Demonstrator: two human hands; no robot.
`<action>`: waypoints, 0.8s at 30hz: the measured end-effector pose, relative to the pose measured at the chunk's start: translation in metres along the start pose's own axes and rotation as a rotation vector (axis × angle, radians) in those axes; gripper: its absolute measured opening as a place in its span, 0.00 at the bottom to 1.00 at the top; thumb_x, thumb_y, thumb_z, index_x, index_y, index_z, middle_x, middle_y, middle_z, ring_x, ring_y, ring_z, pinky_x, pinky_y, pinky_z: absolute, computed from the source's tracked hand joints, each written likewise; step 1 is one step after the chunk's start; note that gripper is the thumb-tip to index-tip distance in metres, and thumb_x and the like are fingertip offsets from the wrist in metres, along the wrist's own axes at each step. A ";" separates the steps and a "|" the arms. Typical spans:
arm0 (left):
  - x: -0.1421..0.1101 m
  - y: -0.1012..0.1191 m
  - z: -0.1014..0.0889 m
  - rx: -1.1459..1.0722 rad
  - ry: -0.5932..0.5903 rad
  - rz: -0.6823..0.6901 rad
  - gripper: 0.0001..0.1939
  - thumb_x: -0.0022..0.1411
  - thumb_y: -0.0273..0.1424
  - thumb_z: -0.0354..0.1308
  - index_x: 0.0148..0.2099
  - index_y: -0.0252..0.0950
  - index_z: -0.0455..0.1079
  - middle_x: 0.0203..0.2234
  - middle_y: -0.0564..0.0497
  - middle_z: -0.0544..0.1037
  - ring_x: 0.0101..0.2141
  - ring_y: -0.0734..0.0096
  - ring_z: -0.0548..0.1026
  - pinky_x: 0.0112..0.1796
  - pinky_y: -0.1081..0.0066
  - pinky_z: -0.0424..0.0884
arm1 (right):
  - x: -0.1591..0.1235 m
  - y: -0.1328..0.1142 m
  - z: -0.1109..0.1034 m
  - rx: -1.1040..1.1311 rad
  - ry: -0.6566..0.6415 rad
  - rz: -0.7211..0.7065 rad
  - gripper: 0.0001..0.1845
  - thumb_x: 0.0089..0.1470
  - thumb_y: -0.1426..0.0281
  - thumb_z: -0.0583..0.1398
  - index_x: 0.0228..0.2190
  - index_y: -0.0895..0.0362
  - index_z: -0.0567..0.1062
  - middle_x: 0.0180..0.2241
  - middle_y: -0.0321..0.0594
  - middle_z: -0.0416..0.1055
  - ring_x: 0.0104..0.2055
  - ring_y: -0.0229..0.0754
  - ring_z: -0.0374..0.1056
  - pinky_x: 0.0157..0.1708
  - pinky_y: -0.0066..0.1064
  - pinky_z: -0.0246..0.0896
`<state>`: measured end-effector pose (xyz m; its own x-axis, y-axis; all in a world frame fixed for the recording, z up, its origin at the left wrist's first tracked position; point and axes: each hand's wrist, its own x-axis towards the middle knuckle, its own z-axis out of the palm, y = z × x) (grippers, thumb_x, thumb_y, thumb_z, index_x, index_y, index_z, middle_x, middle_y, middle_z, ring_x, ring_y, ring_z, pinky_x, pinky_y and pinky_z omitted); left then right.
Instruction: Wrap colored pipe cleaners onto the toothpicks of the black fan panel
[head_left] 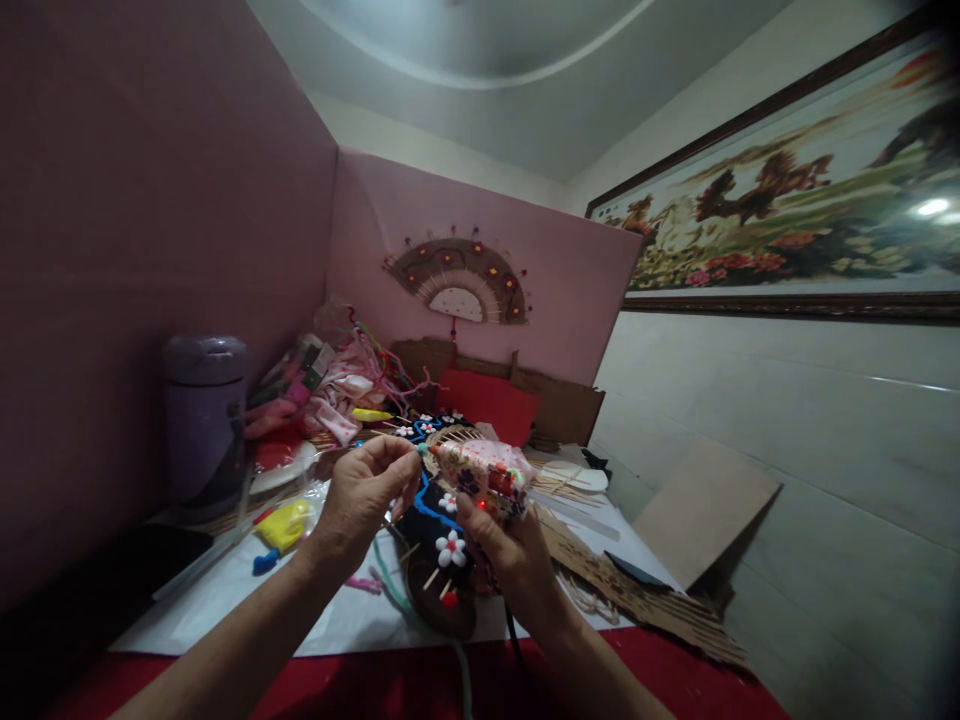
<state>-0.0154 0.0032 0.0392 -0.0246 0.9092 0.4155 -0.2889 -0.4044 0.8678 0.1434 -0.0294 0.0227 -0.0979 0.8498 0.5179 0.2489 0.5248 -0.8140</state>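
Observation:
My right hand (506,545) is wrapped around a glue gun (487,475) covered in flower-patterned cloth, with a small red light glowing on its side. The gun's tip points left, close to my left fingertips. My left hand (379,478) is closed in a pinch on a small bit of pale green yarn (422,450). Below both hands lies a black fan-shaped craft piece (431,535) with a wavy blue line, thin sticks and white flowers (451,548) with red centres. My hands and the gun hide part of it. A green strand (391,580) trails under my left wrist.
A purple flask (205,425) stands at the left. Pink cloth and yarn (345,390) are heaped behind. Yellow and blue balloon-like pieces (285,525) lie on the white sheet. Corrugated cardboard (645,590) is at the right. A finished-looking fan (457,275) hangs on the pink panel.

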 end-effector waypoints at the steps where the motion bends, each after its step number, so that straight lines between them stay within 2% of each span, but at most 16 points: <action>1: 0.000 0.000 0.000 -0.002 -0.006 -0.004 0.11 0.48 0.34 0.63 0.25 0.33 0.65 0.12 0.57 0.68 0.13 0.82 0.61 0.14 0.80 0.55 | 0.000 0.000 0.000 -0.009 -0.015 0.002 0.20 0.54 0.58 0.56 0.18 0.58 0.63 0.13 0.30 0.55 0.16 0.32 0.52 0.16 0.24 0.46; 5: 0.000 0.000 0.001 -0.003 -0.018 -0.005 0.12 0.48 0.34 0.63 0.25 0.33 0.65 0.12 0.57 0.68 0.13 0.82 0.60 0.14 0.80 0.55 | 0.001 0.001 0.000 0.013 -0.001 -0.001 0.19 0.54 0.58 0.56 0.19 0.58 0.65 0.14 0.31 0.57 0.17 0.33 0.54 0.17 0.24 0.47; 16: -0.001 0.000 0.001 -0.001 -0.027 -0.013 0.12 0.48 0.35 0.63 0.25 0.33 0.65 0.12 0.57 0.67 0.13 0.82 0.60 0.14 0.80 0.55 | 0.000 -0.003 -0.001 0.016 -0.041 0.069 0.23 0.53 0.54 0.55 0.17 0.57 0.63 0.12 0.31 0.56 0.13 0.33 0.55 0.13 0.24 0.47; 24: 0.001 -0.007 -0.002 -0.033 -0.053 -0.039 0.11 0.51 0.35 0.61 0.26 0.32 0.66 0.13 0.57 0.68 0.13 0.83 0.60 0.14 0.81 0.54 | 0.000 -0.010 -0.003 -0.004 -0.057 0.060 0.22 0.54 0.56 0.54 0.17 0.57 0.62 0.12 0.31 0.55 0.15 0.33 0.53 0.15 0.25 0.47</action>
<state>-0.0150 0.0073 0.0332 0.0373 0.9173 0.3964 -0.3203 -0.3648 0.8743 0.1434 -0.0344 0.0316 -0.1368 0.8814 0.4521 0.2603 0.4723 -0.8421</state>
